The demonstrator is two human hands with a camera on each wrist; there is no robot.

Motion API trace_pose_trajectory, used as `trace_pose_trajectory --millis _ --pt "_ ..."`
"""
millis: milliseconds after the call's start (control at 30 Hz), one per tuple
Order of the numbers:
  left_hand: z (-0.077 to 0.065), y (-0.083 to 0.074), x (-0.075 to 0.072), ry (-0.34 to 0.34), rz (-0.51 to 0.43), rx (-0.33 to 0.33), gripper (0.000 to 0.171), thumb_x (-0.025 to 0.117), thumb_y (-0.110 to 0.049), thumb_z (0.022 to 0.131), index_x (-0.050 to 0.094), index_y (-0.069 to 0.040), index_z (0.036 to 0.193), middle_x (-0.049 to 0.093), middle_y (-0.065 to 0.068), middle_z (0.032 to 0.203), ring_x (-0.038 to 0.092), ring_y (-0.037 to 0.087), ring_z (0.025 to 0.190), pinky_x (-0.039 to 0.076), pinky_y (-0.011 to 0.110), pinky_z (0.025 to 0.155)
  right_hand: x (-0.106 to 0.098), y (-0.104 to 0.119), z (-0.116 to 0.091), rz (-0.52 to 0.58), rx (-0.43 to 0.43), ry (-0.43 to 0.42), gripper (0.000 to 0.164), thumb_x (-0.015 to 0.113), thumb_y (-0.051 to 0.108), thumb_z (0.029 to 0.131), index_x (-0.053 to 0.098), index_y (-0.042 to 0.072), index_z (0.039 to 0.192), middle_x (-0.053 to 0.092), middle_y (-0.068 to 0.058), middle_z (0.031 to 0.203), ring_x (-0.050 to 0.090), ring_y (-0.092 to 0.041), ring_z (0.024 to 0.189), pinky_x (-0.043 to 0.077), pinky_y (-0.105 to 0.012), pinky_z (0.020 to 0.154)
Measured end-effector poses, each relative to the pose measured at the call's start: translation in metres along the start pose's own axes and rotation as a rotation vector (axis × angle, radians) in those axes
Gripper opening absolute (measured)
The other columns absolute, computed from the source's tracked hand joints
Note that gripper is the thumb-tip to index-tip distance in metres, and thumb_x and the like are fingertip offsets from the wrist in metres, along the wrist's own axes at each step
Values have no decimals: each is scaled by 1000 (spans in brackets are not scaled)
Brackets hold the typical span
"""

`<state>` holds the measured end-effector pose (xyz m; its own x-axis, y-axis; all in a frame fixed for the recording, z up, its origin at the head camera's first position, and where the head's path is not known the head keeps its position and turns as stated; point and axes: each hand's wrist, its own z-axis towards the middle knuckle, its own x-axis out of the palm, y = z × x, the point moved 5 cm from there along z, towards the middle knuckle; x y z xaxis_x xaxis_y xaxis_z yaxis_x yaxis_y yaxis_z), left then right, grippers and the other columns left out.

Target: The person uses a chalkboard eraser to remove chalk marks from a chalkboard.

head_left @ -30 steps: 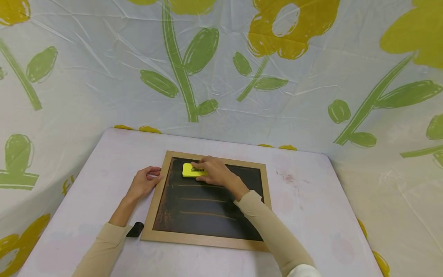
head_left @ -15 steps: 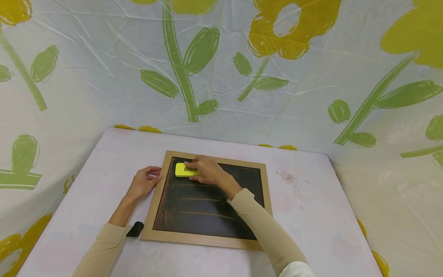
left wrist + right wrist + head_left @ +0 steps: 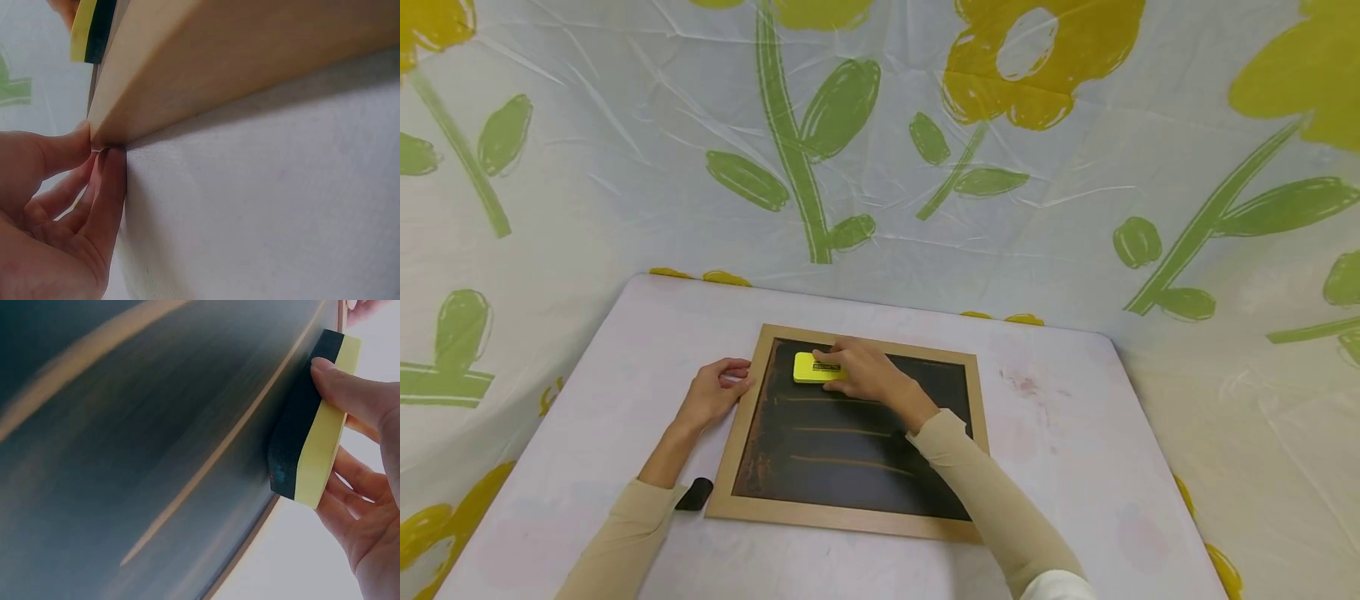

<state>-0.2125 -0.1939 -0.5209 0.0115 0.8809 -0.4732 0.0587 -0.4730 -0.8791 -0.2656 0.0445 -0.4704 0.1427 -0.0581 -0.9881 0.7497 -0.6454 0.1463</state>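
A small chalkboard with a light wooden frame lies on the table, bearing several faint orange-brown chalk lines. My right hand grips a yellow board eraser near the board's upper left. In the right wrist view, the eraser's dark felt side faces the board, with the thumb on one side and fingers on the other. At the left side of the wooden frame is my left hand. Its thumb and bent fingertips hold the frame's edge in the left wrist view.
A black object, partly hidden by the left sleeve, lies beside the board's lower left corner. The pale table has reddish smudges right of the board. A flower-printed cloth hangs behind and at both sides.
My right hand slid the eraser left along the top of the board, then back right to about where it was a second ago. My left hand has stayed at the frame.
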Motion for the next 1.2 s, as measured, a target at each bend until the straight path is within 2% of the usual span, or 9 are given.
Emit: trace_pose_trajectory --millis 367,833,1200 --pt "2 0 0 -6 -2 19 34 67 -4 98 62 12 128 68 28 115 68 37 95 50 21 68 -2 -19 -22 42 47 -15 64 80 33 91 56 15 147 65 -13 127 63 -23 107 54 -38 91" --pt "4 3 0 -7 -9 10 35 67 -6 99 62 11 129 68 28 115 68 37 95 50 21 67 -6 -37 -50 44 63 -56 62 82 31 90 60 10 145 67 -14 120 62 -22 97 54 -39 85" --pt "4 2 -1 -1 -10 -8 36 68 -7 99 61 10 130 67 27 116 67 35 95 50 21 66 -7 -51 -71 39 117 -58 64 82 31 89 58 13 146 65 -14 122 62 -25 103 54 -41 89"
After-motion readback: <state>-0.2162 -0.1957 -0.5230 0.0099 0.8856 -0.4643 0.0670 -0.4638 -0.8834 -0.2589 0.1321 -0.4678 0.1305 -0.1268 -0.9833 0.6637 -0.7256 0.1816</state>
